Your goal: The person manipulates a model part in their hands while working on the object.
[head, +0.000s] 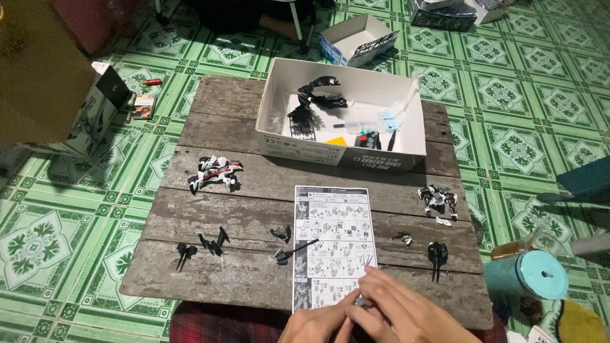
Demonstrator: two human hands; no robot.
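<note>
My left hand (318, 324) and my right hand (400, 311) meet at the near edge of a weathered wooden board (254, 216), fingers pinched together on a tiny grey model part (359, 300) that is mostly hidden. They rest over the bottom of a printed instruction sheet (332, 241). A thin black part (293, 252) lies across the sheet's left edge. A partly built black, white and red model section (216, 171) lies at the board's left; another assembled section (438, 202) sits at the right.
A white cardboard box (279, 136) holding black part frames and small bags stands at the board's far side. Small black parts (213, 242) lie scattered left; a black pointed piece (436, 255) is at the right. A teal lidded cup (530, 274) stands on the green tiled floor.
</note>
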